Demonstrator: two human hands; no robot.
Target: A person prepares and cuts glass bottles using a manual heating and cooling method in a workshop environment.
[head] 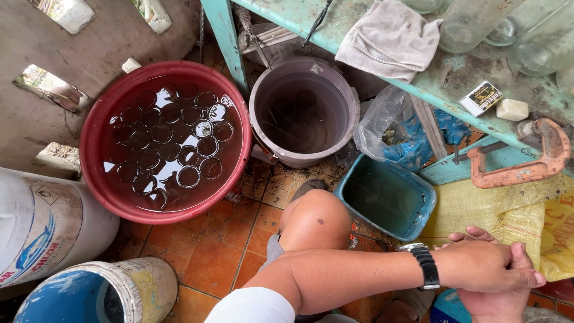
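Observation:
My left hand (478, 263) lies at the lower right, a black wristwatch (426, 266) on its wrist, the forearm crossing over my bare knee (315, 220). It is folded over my right hand (499, 302), which shows only partly beneath it. The two hands are clasped together with nothing visible between them. They hover in front of a yellow woven sack (508, 212). A red basin (95, 161) of dark water holding several sunken round glass jars sits on the tiled floor at the left, well away from both hands.
A grey bucket (302, 158) and a teal rectangular tub (418, 221) stand near my knee. The teal bench (454, 84) above carries a cloth (388, 39), glass jars, a small box and an orange clamp (526, 170). A white drum (48, 227) and a blue-lined bucket (143, 287) stand at lower left.

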